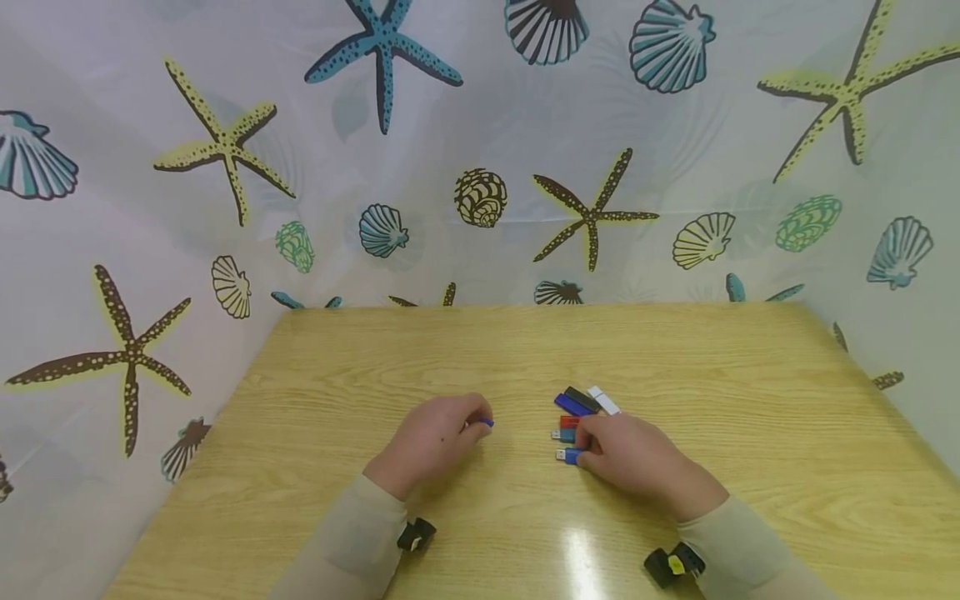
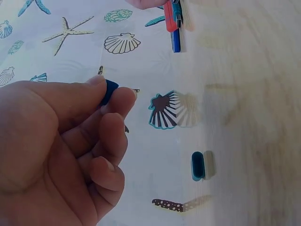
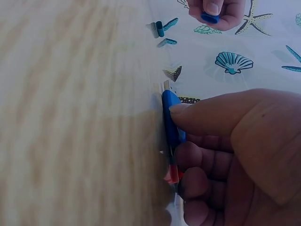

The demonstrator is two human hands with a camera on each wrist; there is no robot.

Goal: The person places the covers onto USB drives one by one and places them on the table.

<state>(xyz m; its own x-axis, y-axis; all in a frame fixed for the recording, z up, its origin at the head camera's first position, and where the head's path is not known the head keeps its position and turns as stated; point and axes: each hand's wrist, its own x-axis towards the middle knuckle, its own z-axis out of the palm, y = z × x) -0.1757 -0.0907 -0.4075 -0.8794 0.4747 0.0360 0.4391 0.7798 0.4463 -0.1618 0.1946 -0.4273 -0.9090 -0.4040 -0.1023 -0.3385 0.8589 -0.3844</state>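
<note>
Between thumb and index finger, my left hand point(image 1: 429, 440) pinches a small blue USB cap point(image 2: 109, 92), held up off the table. My right hand point(image 1: 636, 457) pinches a blue USB flash drive point(image 3: 172, 122) by its body; its bare metal plug points left toward the other hand. Just beyond that drive lie a teal USB flash drive point(image 1: 562, 435) with its plug exposed and a red one point(image 1: 569, 422), both partly covered by the right fingers. A teal cap point(image 2: 198, 165) rests on the table near the left hand; the head view hides it.
Beyond the right hand, a blue stick point(image 1: 573, 405), a black stick point(image 1: 582, 398) and a white stick point(image 1: 603, 400) lie close together. The wooden table point(image 1: 420, 350) meets a shell-and-starfish patterned cloth point(image 1: 465, 100) at its back and sides.
</note>
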